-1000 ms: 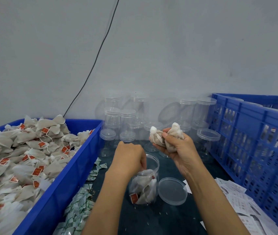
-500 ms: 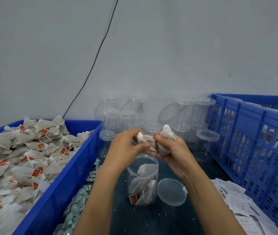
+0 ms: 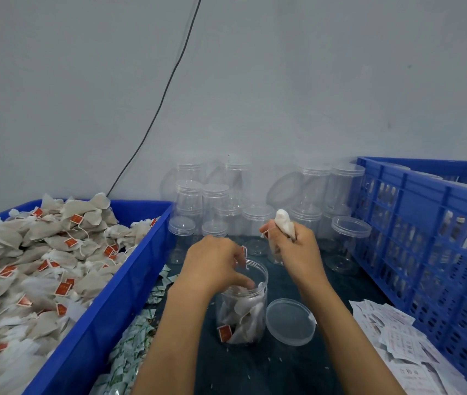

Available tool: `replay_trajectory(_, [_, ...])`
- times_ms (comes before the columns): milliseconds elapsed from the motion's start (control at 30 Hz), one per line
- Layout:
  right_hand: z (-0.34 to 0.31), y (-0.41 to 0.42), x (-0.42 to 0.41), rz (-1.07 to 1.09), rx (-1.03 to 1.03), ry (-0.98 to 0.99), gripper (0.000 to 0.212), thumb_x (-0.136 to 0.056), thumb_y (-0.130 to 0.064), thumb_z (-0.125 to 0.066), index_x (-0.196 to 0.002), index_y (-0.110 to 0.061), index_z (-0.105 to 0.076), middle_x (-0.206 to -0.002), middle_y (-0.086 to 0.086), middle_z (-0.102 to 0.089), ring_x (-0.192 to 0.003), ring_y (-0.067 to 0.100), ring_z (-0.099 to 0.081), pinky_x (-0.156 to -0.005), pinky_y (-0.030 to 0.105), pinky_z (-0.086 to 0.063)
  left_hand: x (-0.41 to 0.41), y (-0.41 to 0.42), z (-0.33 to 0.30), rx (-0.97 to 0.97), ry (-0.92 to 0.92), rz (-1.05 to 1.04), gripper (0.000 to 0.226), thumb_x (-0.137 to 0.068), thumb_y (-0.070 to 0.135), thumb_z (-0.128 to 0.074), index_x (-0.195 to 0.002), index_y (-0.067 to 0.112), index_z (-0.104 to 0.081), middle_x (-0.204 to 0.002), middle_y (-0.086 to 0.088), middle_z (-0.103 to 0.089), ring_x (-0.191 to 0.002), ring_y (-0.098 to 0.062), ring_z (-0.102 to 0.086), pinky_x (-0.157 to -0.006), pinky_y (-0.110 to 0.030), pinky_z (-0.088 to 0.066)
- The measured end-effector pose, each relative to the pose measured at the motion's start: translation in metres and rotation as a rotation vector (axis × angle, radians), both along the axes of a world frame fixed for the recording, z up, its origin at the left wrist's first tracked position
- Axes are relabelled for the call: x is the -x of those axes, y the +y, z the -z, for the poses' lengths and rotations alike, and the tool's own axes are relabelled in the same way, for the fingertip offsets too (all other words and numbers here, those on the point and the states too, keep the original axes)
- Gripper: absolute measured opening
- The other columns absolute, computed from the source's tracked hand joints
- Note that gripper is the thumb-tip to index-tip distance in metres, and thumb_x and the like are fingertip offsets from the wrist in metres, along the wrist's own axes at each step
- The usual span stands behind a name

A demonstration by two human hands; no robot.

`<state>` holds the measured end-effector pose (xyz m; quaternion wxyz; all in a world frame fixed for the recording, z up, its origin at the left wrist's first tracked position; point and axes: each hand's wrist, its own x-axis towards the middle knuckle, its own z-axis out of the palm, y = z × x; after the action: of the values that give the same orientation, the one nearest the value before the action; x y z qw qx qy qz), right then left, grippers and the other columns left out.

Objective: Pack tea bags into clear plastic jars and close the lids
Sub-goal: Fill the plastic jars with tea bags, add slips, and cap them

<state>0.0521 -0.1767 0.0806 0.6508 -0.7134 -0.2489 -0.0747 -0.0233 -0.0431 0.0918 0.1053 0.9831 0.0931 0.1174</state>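
Note:
An open clear jar (image 3: 251,317) stands on the dark table in front of me, partly filled with tea bags. My left hand (image 3: 212,266) is at its mouth with curled fingers reaching in, pinching a tea bag whose red tag (image 3: 243,250) dangles by the fingertips. Just right of and above the jar, my right hand (image 3: 297,252) grips a small bunch of tea bags (image 3: 283,222). The jar's clear lid (image 3: 289,322) lies upside down on the table beside the jar.
A blue bin (image 3: 141,260) heaped with tagged tea bags (image 3: 41,260) fills the left. Several empty lidded jars (image 3: 215,201) stand at the back by the wall. A blue slotted crate (image 3: 426,238) is on the right, with paper labels (image 3: 391,332) before it and green-white sachets (image 3: 132,349) along the bin.
My left hand took a tea bag from the bunch in my right hand and dropped down to the jar mouth. My right hand shifted slightly right with the remaining bags.

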Motion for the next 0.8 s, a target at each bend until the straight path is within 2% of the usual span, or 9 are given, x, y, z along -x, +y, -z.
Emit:
replay_trajectory(133, [0.002, 0.0, -0.002, -0.032, 0.039, -0.048, 0.007, -0.088, -0.014, -0.068, -0.09, -0.007, -0.067, -0.085, 0.007, -0.069, -0.082, 0.025, -0.064, -0.076, 0.038, -0.053, 0.002, 0.004, -0.006, 0.1, -0.075, -0.02, 0.006, -0.082, 0.028, -0.074, -0.086, 0.03, -0.07, -0.085, 0.014, -0.072, -0.084, -0.002, -0.065, -0.08, -0.026, -0.052])
replay_trajectory(200, [0.003, 0.002, 0.0, -0.027, 0.059, -0.085, 0.007, -0.085, -0.008, -0.068, -0.091, -0.011, -0.066, -0.085, 0.001, -0.068, -0.083, 0.021, -0.064, -0.075, 0.034, -0.054, 0.003, 0.004, -0.006, 0.085, -0.072, -0.032, 0.014, -0.086, 0.017, -0.065, -0.08, 0.029, -0.07, -0.081, 0.014, -0.073, -0.081, -0.003, -0.066, -0.075, -0.024, -0.05])
replay_trajectory(267, [0.005, 0.004, 0.0, -0.005, 0.091, -0.129, 0.012, -0.083, -0.007, -0.069, -0.088, -0.017, -0.065, -0.083, -0.005, -0.067, -0.078, 0.014, -0.063, -0.068, 0.026, -0.053, 0.002, 0.004, -0.005, 0.104, -0.126, -0.069, 0.016, -0.089, 0.017, -0.06, -0.081, 0.029, -0.067, -0.082, 0.013, -0.072, -0.082, -0.005, -0.064, -0.071, -0.023, -0.047])
replay_trajectory(333, [0.007, 0.005, 0.001, -0.002, 0.138, -0.171, 0.013, -0.083, -0.011, -0.07, -0.088, -0.021, -0.063, -0.082, -0.008, -0.067, -0.076, 0.009, -0.063, -0.065, 0.021, -0.049, 0.002, 0.007, -0.004, 0.139, -0.202, -0.119, 0.011, -0.091, 0.02, -0.058, -0.086, 0.028, -0.063, -0.085, 0.01, -0.071, -0.085, -0.009, -0.063, -0.077, -0.029, -0.049])
replay_trajectory(467, [0.01, 0.006, 0.001, -0.053, 0.393, -0.288, 0.015, -0.084, -0.023, -0.072, -0.09, -0.025, -0.059, -0.083, -0.011, -0.067, -0.079, 0.008, -0.062, -0.073, 0.03, -0.052, 0.006, 0.018, 0.0, 0.18, -0.231, -0.156, 0.01, -0.095, 0.019, -0.052, -0.098, 0.025, -0.059, -0.089, 0.009, -0.069, -0.089, -0.01, -0.062, -0.084, -0.035, -0.049])
replay_trajectory(567, [0.013, 0.01, 0.005, -0.028, 0.637, -0.481, 0.014, -0.082, -0.031, -0.073, -0.09, -0.026, -0.063, -0.086, -0.016, -0.056, -0.085, 0.006, -0.05, -0.074, 0.026, -0.043, 0.007, 0.027, 0.002, 0.215, -0.212, -0.169, 0.011, -0.099, 0.021, -0.05, -0.102, 0.025, -0.059, -0.088, 0.01, -0.069, -0.088, -0.008, -0.062, -0.083, -0.033, -0.05])
replay_trajectory(667, [0.013, 0.013, 0.009, -0.028, 0.742, -0.555, 0.012, -0.086, -0.023, -0.069, -0.097, -0.023, -0.065, -0.091, -0.011, -0.051, -0.086, 0.008, -0.049, -0.075, 0.025, -0.043, 0.008, 0.034, 0.0, 0.247, -0.226, -0.205, 0.012, -0.1, 0.023, -0.048, -0.1, 0.024, -0.06, -0.085, 0.012, -0.068, -0.086, -0.007, -0.061, -0.085, -0.036, -0.05])
replay_trajectory(800, [0.005, 0.014, 0.013, -0.085, 0.874, -0.54, 0.02, -0.09, -0.012, -0.06, -0.104, -0.023, -0.068, -0.101, -0.004, -0.067, -0.094, 0.015, -0.061, -0.084, 0.033, -0.05, 0.018, 0.046, 0.001, 0.25, -0.259, -0.277, 0.013, -0.101, 0.023, -0.046, -0.096, 0.026, -0.058, -0.083, 0.013, -0.068, -0.081, -0.005, -0.059, -0.084, -0.037, -0.051])
